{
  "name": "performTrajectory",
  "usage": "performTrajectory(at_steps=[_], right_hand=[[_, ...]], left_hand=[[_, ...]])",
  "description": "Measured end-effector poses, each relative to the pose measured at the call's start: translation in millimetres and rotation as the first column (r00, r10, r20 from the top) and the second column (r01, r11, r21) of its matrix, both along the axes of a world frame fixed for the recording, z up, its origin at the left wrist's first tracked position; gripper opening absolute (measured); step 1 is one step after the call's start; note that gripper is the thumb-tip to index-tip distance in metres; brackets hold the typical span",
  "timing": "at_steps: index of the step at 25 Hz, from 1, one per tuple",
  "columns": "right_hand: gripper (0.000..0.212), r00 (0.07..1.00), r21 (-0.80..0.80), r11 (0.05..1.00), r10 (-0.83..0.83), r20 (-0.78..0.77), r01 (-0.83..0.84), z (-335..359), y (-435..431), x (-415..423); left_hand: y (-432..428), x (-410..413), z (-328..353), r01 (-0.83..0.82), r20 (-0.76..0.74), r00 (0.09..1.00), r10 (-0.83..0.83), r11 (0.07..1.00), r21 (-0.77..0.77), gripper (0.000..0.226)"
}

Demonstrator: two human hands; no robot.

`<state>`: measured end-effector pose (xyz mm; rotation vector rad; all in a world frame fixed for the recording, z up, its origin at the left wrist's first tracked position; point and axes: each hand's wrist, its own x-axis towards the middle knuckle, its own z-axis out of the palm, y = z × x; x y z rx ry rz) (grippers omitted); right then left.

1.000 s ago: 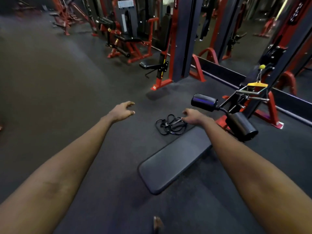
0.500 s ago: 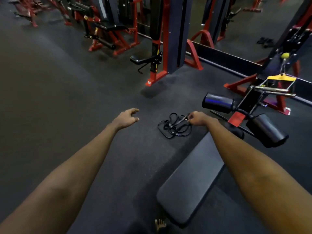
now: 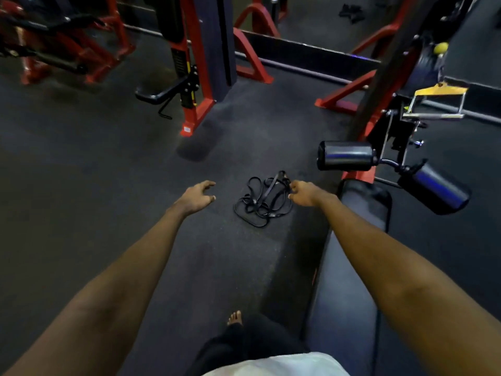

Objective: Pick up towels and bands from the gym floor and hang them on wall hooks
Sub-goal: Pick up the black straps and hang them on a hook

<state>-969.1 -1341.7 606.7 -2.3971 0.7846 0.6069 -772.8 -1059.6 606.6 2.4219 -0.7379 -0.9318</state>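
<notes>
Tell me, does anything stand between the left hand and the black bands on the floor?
Nothing visible does. Only bare floor lies between the left hand and the bands. The right hand pinches a strand at their right edge; the bench lies beside them.

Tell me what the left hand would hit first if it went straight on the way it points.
Most likely bare floor: the left hand points ahead and rightward, its line passing just beyond the bands. Depth is unclear, so it could clip their far loops.

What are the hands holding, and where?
The right hand pinches the black bands at the tangle's upper-right edge; the left hand holds nothing.
</notes>
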Motion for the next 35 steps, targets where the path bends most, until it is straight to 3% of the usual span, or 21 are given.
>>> performTrajectory(at_steps=[9,12,16,21,26,31,35], right_hand=[[0.02,0.977,0.206,0.962,-0.149,-0.152,0.179,-138.4,-41.8,138.9],[0.032,0.959,0.254,0.933,-0.207,-0.194,0.253,-210.8,-57.6,179.3],[0.018,0.92,0.279,0.9,-0.248,-0.305,0.335,-313.6,-58.3,225.8],[0.021,0.892,0.263,0.884,-0.287,-0.348,0.387,-454.0,-54.9,270.5],[0.033,0.864,0.286,0.886,-0.208,-0.458,0.365,-608.9,-41.5,304.3],[0.065,0.862,0.288,0.884,-0.21,-0.461,0.369,-724.1,-28.7,350.0],[0.098,0.862,-0.043,0.911,-0.401,-0.311,0.409,-785.4,-25.1,380.3]], left_hand=[[-92.4,167.2,-120.9,0.088,-0.147,0.986,-0.073,0.991,0.1,0.052],[-121.4,210.2,-181.3,0.114,-0.211,0.974,-0.084,0.985,0.132,0.051],[-161.0,256.5,-286.2,0.121,-0.299,0.952,-0.061,0.975,0.185,0.05],[-190.0,294.4,-448.8,0.173,-0.343,0.936,-0.083,0.954,0.243,0.052],[-180.6,313.2,-595.5,0.198,-0.369,0.926,-0.08,0.935,0.295,0.055],[-164.8,338.1,-694.3,0.184,-0.365,0.929,-0.068,0.938,0.293,0.055],[-160.1,355.6,-744.7,0.18,-0.353,0.933,-0.073,0.943,0.281,0.053]])
